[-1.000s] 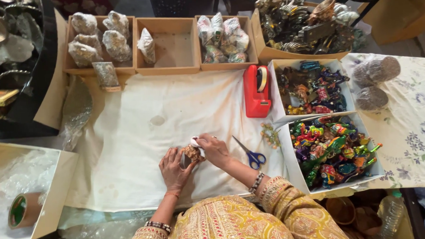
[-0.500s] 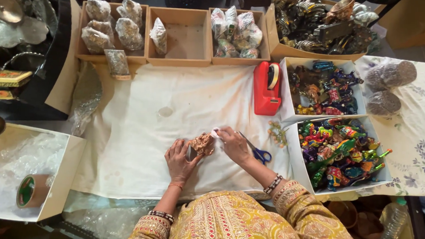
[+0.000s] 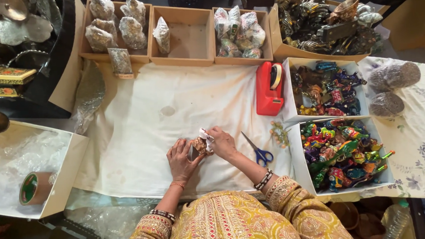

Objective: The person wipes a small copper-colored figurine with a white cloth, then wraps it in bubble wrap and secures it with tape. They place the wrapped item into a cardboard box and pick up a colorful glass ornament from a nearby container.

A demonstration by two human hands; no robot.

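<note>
Holding a small brown-and-gold figurine (image 3: 198, 146) between both hands, you have it low over the white cloth (image 3: 141, 132) that covers the bench, near the centre of the view. Your left hand (image 3: 181, 160) cups it from 7 o'clock, fingers curled against its side. Your right hand (image 3: 221, 143) closes on it from 3 o'clock — thumb and forefinger pinch a bit of white wrap (image 3: 205, 134) at the figurine's top. Whether the figurine rests on the cloth or hangs just above it cannot be told.

Blue-handled scissors (image 3: 258, 152) lie on the cloth just beside your right wrist, at 3 o'clock from the figurine. A red tape dispenser (image 3: 268, 89) stands at 1 o'clock, touching the near wall of a white box (image 3: 288, 112) of dark painted figures. A second white box (image 3: 304, 169), at 3 o'clock, holds bright multicoloured figures. Three brown trays (image 3: 181, 58) line the far edge at 12 o'clock — the left and right ones hold wrapped bundles, the middle one a single bundle. A roll of tape (image 3: 34, 187) sits in the open white box at 9 o'clock, well apart from both hands.
</note>
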